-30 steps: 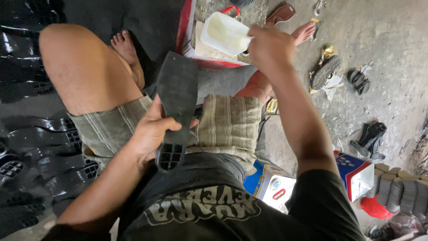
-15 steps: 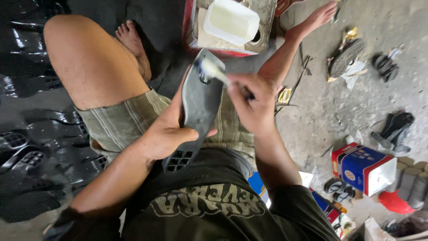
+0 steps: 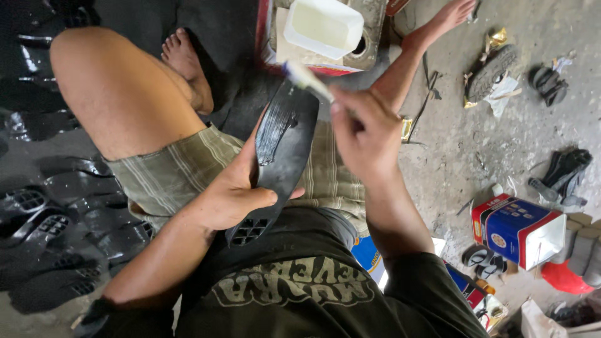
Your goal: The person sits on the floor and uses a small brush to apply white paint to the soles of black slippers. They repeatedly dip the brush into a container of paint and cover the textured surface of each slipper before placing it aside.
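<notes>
The left hand (image 3: pixel 235 194) grips a black shoe sole (image 3: pixel 282 150) over the lap, while the right hand (image 3: pixel 366 134) holds a small brush (image 3: pixel 307 78) at its toe. Glue spreading looks underway; the next stroke needs even coverage toward the heel.

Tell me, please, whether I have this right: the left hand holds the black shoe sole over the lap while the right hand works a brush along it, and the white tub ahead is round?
Nearly. The head view shows the white tub is rectangular, not round. The rest stands: the left hand holds the black shoe sole while the right hand works the brush along it.
</notes>
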Tool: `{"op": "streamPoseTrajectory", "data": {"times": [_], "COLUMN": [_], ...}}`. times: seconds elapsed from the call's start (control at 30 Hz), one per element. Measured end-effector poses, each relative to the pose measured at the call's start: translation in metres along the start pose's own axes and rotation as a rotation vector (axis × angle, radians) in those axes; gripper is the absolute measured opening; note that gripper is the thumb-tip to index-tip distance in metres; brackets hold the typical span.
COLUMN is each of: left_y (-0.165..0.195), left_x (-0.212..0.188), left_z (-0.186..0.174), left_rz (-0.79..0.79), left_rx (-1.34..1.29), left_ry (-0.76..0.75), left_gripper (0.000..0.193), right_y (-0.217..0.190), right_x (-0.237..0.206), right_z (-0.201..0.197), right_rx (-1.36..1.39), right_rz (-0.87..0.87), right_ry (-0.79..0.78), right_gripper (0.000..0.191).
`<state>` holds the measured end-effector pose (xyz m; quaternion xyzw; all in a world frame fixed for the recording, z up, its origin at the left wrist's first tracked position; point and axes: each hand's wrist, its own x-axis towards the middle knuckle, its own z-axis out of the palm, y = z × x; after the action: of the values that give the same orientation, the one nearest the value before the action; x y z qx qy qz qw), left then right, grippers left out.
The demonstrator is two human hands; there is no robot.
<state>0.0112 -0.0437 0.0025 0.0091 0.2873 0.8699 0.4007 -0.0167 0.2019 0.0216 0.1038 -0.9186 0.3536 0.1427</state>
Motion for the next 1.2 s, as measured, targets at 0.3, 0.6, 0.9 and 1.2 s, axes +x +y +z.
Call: {"op": "streamPoseTrajectory", "data": {"times": [0.3, 0.6, 0.9, 1.2], "left_y": [0.011, -0.002, 0.005, 0.009], "left_x": [-0.009, -0.01, -0.017, -0.015], "left_z": [-0.009, -0.015, -0.029, -0.015], "left_rz": [0.146, 0.082, 0.038, 0.028], "left_rx": [-0.004, 0.18, 0.236, 0.236], "left_ry": [0.02, 0.114, 0.259, 0.234], "left_gripper": [0.105, 0.098, 0.095, 0.096], "right_y": [-0.017, 0.002, -0.004, -0.015], "right_x": [-0.018, 0.0, 0.002, 0.018], "right_z": [0.003, -0.003, -0.014, -0.027], "right_rx": [0.087, -0.009, 0.128, 0.085], "right_rz": [-0.249, -0.086, -0.112, -0.039], "right_ry": [-0.192, 0.079, -0.07, -0.005], "right_gripper": [0.014, 0.019, 0.016, 0.017]}}
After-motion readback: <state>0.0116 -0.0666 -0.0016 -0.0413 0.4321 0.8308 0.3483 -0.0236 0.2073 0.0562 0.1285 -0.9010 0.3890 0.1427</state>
